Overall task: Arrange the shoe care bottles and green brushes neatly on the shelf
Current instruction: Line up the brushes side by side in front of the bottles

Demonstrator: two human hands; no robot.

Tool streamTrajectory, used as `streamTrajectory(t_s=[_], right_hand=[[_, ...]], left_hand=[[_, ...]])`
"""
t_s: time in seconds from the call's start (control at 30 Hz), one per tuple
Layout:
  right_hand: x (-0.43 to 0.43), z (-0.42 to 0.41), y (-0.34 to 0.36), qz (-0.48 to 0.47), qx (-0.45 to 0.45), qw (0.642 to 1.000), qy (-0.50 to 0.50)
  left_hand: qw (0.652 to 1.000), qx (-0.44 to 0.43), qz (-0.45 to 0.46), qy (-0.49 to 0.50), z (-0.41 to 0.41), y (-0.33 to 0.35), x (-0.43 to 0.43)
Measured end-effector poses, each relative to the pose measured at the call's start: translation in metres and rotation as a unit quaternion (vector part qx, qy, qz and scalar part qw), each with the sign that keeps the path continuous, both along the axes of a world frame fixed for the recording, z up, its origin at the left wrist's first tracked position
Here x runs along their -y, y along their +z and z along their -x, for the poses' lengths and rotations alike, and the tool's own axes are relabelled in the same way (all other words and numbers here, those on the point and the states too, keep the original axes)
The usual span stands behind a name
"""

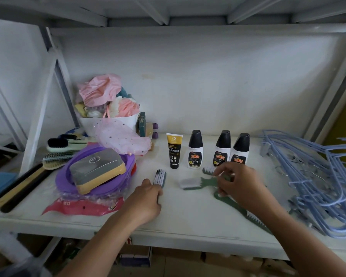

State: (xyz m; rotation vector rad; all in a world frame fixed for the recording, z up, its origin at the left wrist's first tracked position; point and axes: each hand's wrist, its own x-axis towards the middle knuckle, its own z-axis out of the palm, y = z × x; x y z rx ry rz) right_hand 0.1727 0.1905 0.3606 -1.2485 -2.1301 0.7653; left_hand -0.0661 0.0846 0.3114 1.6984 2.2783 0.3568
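Four containers are seen in the single head view, standing upright in a row on the shelf [188, 220] just beyond both hands: a black-and-yellow tube [174, 150] and three white bottles with black caps [195, 149] [222, 147] [240, 149]. They are judged light, stiff and smooth, easily toppled, and best taken around the body below the cap. The green brushes are judged light and rigid, with thin plastic handles suited to a pinch and soft white bristles better left untouched. One brush [160, 177] is gripped at its handle by the left hand [146, 200], whose fingers are curled closed around it, palm down, forearm reaching in from below. The right hand [238, 182] is arched over a second brush [194, 183], fingertips bent onto its green handle in what is judged a pinch. A third brush [209, 169] lies just beyond that hand, in front of the bottles. A serrated green piece [254, 218] is partly hidden under the right forearm.
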Motion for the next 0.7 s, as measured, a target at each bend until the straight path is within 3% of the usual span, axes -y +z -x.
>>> streamTrajectory(t_s=[0.27,0.53,0.7], right_hand=[[0.011,0.007,-0.030,0.033,0.235,0.964,0.121],[-0.002,0.025,-0.038,-0.007,0.214,0.965,0.151],[-0.014,0.050,-0.042,0.012,0.193,0.971,0.143]], left_hand=[[1.000,-0.010,-0.001,-0.005,-0.001,0.001,0.001],[1.000,-0.001,0.018,-0.013,0.004,0.003,0.004],[0.999,0.001,-0.027,0.045,0.010,0.001,-0.009]])
